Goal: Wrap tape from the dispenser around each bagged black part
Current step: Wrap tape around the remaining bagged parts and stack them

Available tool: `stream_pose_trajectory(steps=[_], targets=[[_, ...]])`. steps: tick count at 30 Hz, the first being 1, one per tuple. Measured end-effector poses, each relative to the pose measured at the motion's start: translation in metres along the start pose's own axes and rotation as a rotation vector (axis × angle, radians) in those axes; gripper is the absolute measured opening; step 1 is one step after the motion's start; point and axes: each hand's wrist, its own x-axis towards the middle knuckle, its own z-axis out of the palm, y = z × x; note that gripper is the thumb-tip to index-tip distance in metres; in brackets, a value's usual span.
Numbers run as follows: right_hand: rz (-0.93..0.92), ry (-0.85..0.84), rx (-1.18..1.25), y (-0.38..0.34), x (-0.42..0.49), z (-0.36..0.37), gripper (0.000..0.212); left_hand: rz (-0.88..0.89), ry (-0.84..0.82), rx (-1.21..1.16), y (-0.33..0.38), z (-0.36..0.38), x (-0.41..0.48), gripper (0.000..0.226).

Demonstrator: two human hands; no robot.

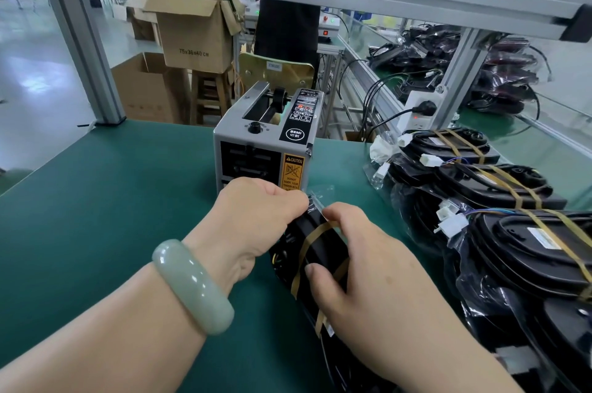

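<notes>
Green-matted bench [112, 200] held a grey box-shaped tape dispenser [262, 142], and before it the left hand [253, 216] and right hand [362, 258] both gripped the bagged black plastic part [323, 242] — seemingly mid-wrap, its amber tape strip [315, 234] needing pressing flat next.

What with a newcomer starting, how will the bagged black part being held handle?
Probably stiff: the bagged black part holds shape between left hand and right hand. Glossy bag likely slips; tape bands may add grip.
</notes>
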Motion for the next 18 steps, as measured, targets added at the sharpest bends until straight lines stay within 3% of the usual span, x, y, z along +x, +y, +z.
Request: stream_pose_trajectory(steps=[5,10,14,18], targets=[[-0.007,-0.008,-0.001,-0.0022,-0.0005,-0.0011,0.038,0.010,0.009,-0.006,0.0012,0.0005,-0.0015,0.025],[-0.056,-0.011,-0.031,-0.0051,0.0006,0.0004,0.054,0.021,0.015,-0.013,0.0025,0.0010,-0.0037,0.029],[-0.079,0.004,-0.062,-0.0047,0.0021,0.0022,0.051,0.018,0.031,-0.005,0.0022,0.0009,-0.0050,0.023],[-0.074,0.007,-0.078,-0.0060,0.0041,0.0040,0.048,0.016,0.056,0.006,0.0018,0.0003,-0.0033,0.031]])
